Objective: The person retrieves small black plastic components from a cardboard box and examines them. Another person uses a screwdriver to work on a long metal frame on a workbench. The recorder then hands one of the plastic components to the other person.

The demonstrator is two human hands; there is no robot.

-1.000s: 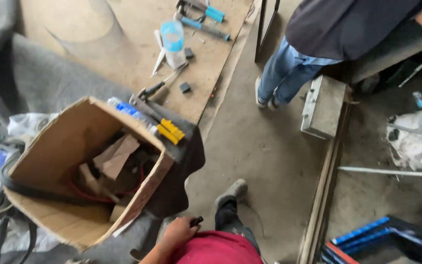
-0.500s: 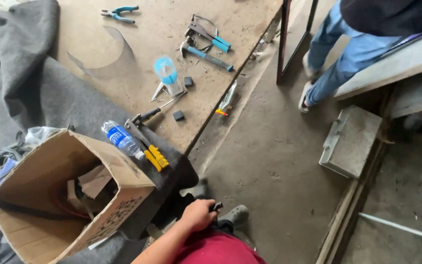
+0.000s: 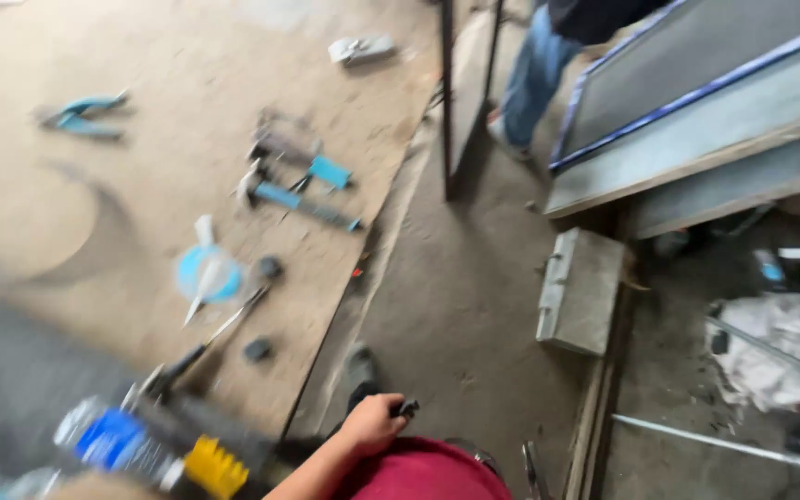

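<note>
My left hand [image 3: 374, 423] is low in the blurred view, in front of my red clothing [image 3: 428, 472]. Its fingers are curled around a small dark object [image 3: 407, 407]. My shoe [image 3: 359, 363] shows just beyond it on the concrete floor. The hand is close to the near edge of a wooden board [image 3: 168, 65] strewn with tools. Nearest on the board are a small black piece [image 3: 256, 349] and a long metal tool [image 3: 219, 335]. My right hand is out of sight.
The board carries blue pliers [image 3: 78, 115], a blue-handled tool [image 3: 303, 204], a blue disc with a white piece [image 3: 206, 275], a blue-labelled bottle [image 3: 108, 437] and a yellow part [image 3: 215, 468]. A grey metal box [image 3: 578, 292], a dark post [image 3: 446, 102], another person's jeans leg [image 3: 531, 79] and a white rag [image 3: 770, 347] lie to the right.
The view has swung up and right, so the cardboard box has dropped out of sight. My left hand has shifted right, still closed on the small dark object.
</note>
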